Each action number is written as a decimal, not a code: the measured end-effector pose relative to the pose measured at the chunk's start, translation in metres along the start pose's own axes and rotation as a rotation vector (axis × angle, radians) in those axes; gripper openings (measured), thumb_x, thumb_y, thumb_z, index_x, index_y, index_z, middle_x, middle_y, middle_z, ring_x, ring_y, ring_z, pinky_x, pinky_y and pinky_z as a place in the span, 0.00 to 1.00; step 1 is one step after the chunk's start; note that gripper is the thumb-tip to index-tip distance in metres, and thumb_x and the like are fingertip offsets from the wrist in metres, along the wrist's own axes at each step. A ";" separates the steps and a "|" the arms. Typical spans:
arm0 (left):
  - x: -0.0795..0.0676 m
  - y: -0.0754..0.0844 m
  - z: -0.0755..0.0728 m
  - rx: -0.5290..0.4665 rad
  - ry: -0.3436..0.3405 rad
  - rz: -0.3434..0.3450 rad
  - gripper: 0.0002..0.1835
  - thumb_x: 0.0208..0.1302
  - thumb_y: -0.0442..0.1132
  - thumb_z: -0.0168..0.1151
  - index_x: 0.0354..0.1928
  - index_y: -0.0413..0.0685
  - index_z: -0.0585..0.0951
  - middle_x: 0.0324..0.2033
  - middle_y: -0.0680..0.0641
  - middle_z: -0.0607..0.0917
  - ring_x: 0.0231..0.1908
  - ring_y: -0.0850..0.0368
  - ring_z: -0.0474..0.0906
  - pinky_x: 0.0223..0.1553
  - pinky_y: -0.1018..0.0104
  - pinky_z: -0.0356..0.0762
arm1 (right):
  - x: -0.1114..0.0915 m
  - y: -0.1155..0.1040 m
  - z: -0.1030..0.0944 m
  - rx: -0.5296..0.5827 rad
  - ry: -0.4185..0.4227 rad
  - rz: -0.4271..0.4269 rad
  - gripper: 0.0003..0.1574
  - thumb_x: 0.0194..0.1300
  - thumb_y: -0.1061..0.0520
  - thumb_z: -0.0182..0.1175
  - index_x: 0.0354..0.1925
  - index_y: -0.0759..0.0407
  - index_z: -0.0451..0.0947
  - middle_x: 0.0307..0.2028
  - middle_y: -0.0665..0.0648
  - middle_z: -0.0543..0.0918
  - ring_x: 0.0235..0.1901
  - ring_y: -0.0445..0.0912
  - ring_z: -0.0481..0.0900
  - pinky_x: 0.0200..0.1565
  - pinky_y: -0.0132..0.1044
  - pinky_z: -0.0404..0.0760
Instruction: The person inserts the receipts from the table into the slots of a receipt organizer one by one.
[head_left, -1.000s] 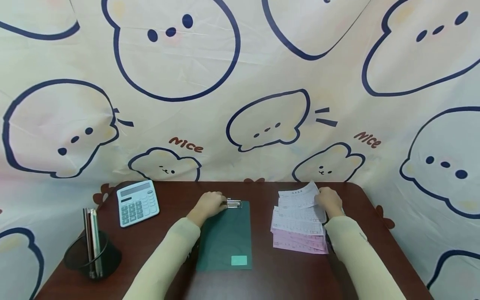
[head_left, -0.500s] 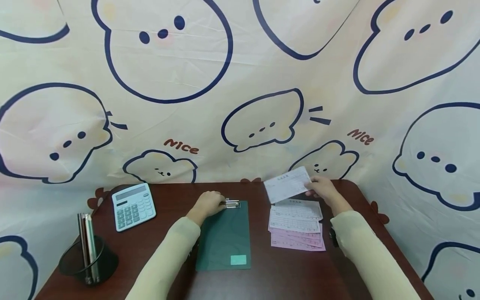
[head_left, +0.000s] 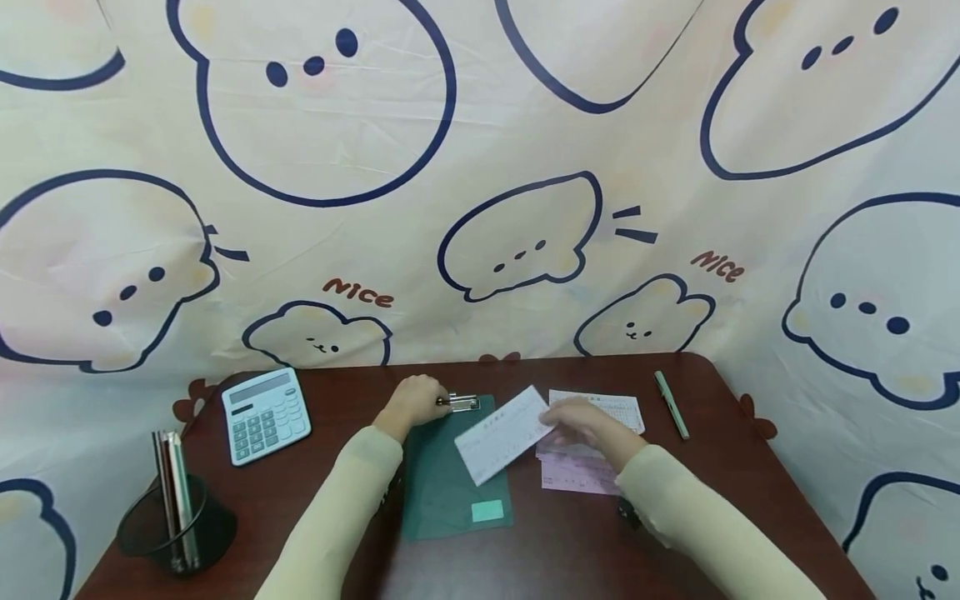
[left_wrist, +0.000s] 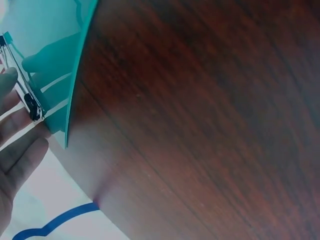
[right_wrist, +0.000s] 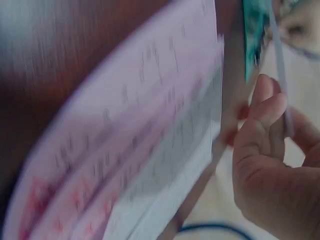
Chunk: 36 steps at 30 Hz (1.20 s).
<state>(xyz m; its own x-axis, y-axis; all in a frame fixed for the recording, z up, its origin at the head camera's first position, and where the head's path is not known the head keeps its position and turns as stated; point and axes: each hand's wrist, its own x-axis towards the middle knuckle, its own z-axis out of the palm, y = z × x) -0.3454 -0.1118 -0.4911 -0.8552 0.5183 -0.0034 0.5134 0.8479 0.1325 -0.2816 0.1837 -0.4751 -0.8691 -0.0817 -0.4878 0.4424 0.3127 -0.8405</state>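
My left hand grips the metal clip at the top of a green clipboard, which bears a small pale-green label. In the left wrist view, fingers and thumb lie about the clip, and the board looks translucent. My right hand pinches a white printed slip by its right end, tilted over the clipboard's upper right. Below that hand lies a fanned pile of slips, white ones above pink ones; the hand hides part of it. Motion blurs the right wrist view.
A green pen lies right of the pile. At the left stand a white calculator and a black mesh pen cup with several pencils. The brown table meets a patterned cloth behind.
My right hand has lifted the top white slip from the pile and carried it left over the clipboard, uncovering the pen. The left hand stays at the clip; the clipboard has shifted slightly.
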 end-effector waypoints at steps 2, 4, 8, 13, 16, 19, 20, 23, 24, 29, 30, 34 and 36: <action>0.000 -0.001 -0.001 -0.002 0.001 -0.018 0.09 0.58 0.48 0.65 0.35 0.53 0.87 0.27 0.56 0.83 0.25 0.61 0.70 0.32 0.64 0.72 | -0.002 0.000 0.013 -0.022 -0.009 0.028 0.22 0.61 0.59 0.58 0.50 0.70 0.73 0.30 0.61 0.85 0.22 0.43 0.82 0.25 0.30 0.78; -0.001 -0.001 -0.002 -0.007 0.002 -0.029 0.08 0.58 0.47 0.65 0.33 0.52 0.87 0.24 0.56 0.82 0.23 0.61 0.70 0.31 0.65 0.71 | -0.003 -0.001 0.023 -0.050 -0.012 0.051 0.21 0.60 0.58 0.56 0.48 0.71 0.74 0.26 0.61 0.84 0.19 0.42 0.81 0.22 0.28 0.77; -0.002 0.000 -0.005 -0.012 -0.004 -0.019 0.07 0.58 0.44 0.65 0.30 0.51 0.86 0.19 0.57 0.77 0.21 0.61 0.69 0.28 0.66 0.69 | -0.002 0.000 0.036 -0.107 -0.013 0.059 0.17 0.57 0.60 0.58 0.43 0.71 0.75 0.20 0.58 0.82 0.13 0.39 0.76 0.17 0.26 0.72; 0.000 0.003 -0.008 0.020 -0.019 -0.003 0.06 0.59 0.44 0.64 0.31 0.51 0.85 0.18 0.57 0.76 0.20 0.62 0.68 0.27 0.66 0.68 | 0.002 0.001 0.043 -0.075 -0.041 0.016 0.17 0.58 0.64 0.58 0.45 0.73 0.75 0.20 0.58 0.83 0.13 0.39 0.76 0.16 0.25 0.70; 0.003 0.005 -0.009 0.018 -0.029 -0.009 0.05 0.59 0.44 0.64 0.30 0.52 0.84 0.18 0.57 0.77 0.21 0.61 0.68 0.28 0.66 0.69 | 0.004 0.002 0.047 -0.012 -0.063 0.019 0.18 0.61 0.65 0.55 0.48 0.75 0.71 0.22 0.60 0.83 0.15 0.41 0.79 0.17 0.25 0.71; 0.005 0.005 -0.009 0.022 -0.045 -0.014 0.05 0.59 0.44 0.65 0.30 0.52 0.84 0.20 0.57 0.79 0.22 0.62 0.69 0.30 0.66 0.71 | 0.004 0.002 0.053 0.039 -0.073 0.040 0.19 0.64 0.65 0.51 0.51 0.75 0.68 0.24 0.62 0.84 0.17 0.43 0.82 0.18 0.27 0.73; 0.005 0.006 -0.009 0.028 -0.050 -0.015 0.05 0.58 0.44 0.65 0.30 0.53 0.84 0.21 0.57 0.79 0.23 0.62 0.70 0.31 0.66 0.71 | 0.005 0.003 0.055 0.060 -0.075 0.050 0.19 0.64 0.65 0.50 0.51 0.75 0.67 0.25 0.63 0.84 0.18 0.44 0.82 0.18 0.27 0.74; 0.006 0.006 -0.009 0.046 -0.067 -0.016 0.05 0.58 0.45 0.66 0.30 0.54 0.85 0.24 0.57 0.81 0.23 0.63 0.71 0.34 0.65 0.74 | 0.005 0.003 0.063 0.114 -0.079 0.063 0.21 0.66 0.64 0.47 0.54 0.78 0.65 0.27 0.64 0.85 0.20 0.45 0.83 0.19 0.28 0.75; 0.007 0.006 -0.009 0.050 -0.073 -0.018 0.05 0.58 0.45 0.66 0.30 0.54 0.85 0.24 0.57 0.82 0.24 0.63 0.71 0.34 0.65 0.74 | 0.005 0.004 0.065 0.137 -0.082 0.069 0.22 0.67 0.64 0.46 0.55 0.78 0.63 0.28 0.64 0.85 0.20 0.45 0.83 0.19 0.28 0.75; 0.010 0.006 -0.010 0.060 -0.092 -0.023 0.04 0.58 0.44 0.65 0.29 0.55 0.86 0.28 0.57 0.84 0.26 0.63 0.73 0.37 0.63 0.76 | 0.006 0.002 0.078 0.214 -0.076 0.085 0.27 0.69 0.64 0.42 0.61 0.80 0.57 0.31 0.64 0.85 0.22 0.46 0.84 0.19 0.28 0.75; 0.010 0.007 -0.010 0.062 -0.096 -0.023 0.04 0.58 0.44 0.65 0.29 0.56 0.86 0.29 0.57 0.84 0.26 0.63 0.73 0.37 0.63 0.76 | 0.006 0.002 0.080 0.220 -0.069 0.091 0.28 0.70 0.63 0.43 0.62 0.80 0.56 0.31 0.64 0.85 0.23 0.46 0.84 0.19 0.28 0.76; 0.012 0.008 -0.010 0.076 -0.098 -0.019 0.03 0.57 0.44 0.65 0.29 0.57 0.86 0.28 0.58 0.84 0.26 0.63 0.73 0.38 0.62 0.76 | 0.010 0.001 0.086 0.218 -0.041 0.114 0.31 0.70 0.62 0.43 0.65 0.78 0.52 0.31 0.63 0.86 0.24 0.48 0.85 0.19 0.30 0.76; 0.013 0.008 -0.008 0.075 -0.087 -0.010 0.03 0.56 0.45 0.66 0.28 0.57 0.85 0.27 0.58 0.83 0.26 0.64 0.73 0.37 0.63 0.76 | 0.011 0.002 0.086 0.200 -0.023 0.123 0.33 0.69 0.61 0.44 0.66 0.78 0.50 0.29 0.63 0.86 0.23 0.49 0.85 0.18 0.30 0.76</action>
<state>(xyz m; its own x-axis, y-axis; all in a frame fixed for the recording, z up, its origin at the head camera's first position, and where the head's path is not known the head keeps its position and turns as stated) -0.3531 -0.0990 -0.4826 -0.8523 0.5151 -0.0906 0.5118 0.8571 0.0579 -0.2716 0.1016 -0.5026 -0.8018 -0.0772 -0.5926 0.5815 0.1277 -0.8034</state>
